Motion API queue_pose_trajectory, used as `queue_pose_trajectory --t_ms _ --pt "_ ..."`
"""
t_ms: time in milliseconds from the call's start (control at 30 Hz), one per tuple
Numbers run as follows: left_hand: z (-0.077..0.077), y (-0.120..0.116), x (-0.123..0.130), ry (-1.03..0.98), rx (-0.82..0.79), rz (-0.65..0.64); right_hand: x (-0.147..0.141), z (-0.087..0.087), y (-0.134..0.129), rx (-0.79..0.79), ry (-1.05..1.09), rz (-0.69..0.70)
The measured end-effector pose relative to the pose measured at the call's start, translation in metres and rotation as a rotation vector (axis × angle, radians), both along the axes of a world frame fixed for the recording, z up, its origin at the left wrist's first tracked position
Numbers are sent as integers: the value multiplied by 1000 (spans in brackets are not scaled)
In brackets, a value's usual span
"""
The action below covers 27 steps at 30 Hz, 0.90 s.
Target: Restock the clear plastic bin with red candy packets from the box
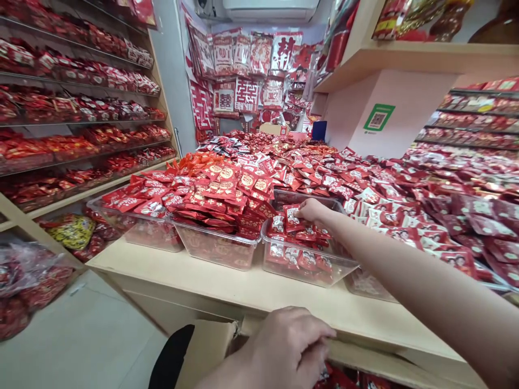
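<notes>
Red packet point(292, 217) with a cartoon print sat pinched between the thumb and fingers of the right hand point(311, 210), at the back of a clear bin point(300, 277) partly filled with similar packets. That bin stood on a pale wooden desk point(227, 286), just beside a middle bin point(219, 255) heaped above its rim with gold-printed red packets point(221, 189). Farther left was another loaded bin point(154, 239). Below, in front of the desk, the left hand point(290, 337) hung over an open cardboard box point(206, 346), fingers curled downward near more red packets point(336, 378); whether it gripped anything could not be told, since the fingertips were partly hidden. Behind the bins, packets in red and white point(377, 208) lay in a broad spread. Shelving point(101, 188) at the left bore rows of red goods, and a green-framed code sign point(379, 118) was fixed to the pale panel at the right.
</notes>
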<state>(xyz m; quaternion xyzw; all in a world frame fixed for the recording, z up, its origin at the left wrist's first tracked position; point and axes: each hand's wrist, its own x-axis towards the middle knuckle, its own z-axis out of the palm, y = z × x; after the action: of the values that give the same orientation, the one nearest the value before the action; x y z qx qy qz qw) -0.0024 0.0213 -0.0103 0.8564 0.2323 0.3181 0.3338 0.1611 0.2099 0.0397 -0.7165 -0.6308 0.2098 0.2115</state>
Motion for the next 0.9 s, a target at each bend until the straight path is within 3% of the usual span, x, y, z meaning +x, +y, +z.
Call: queue_pose_trajectory --t_ms 100,200,367,467,600,900 --pt "-6 2 1 23 55 -22 5 -5 1 -19 -91 -57" --pt "-5 3 1 47 69 -40 6 -5 -1 104 -313 -53" --pt "-2 4 0 45 100 -69 5 -6 -5 211 -650 192" --pt "-1 3 0 50 108 -81 1 -5 -5 151 -705 361" --pt "1 2 0 69 110 -80 -3 1 -6 48 -733 430" --pt "4 1 0 77 108 -73 9 12 -13 152 -791 571"
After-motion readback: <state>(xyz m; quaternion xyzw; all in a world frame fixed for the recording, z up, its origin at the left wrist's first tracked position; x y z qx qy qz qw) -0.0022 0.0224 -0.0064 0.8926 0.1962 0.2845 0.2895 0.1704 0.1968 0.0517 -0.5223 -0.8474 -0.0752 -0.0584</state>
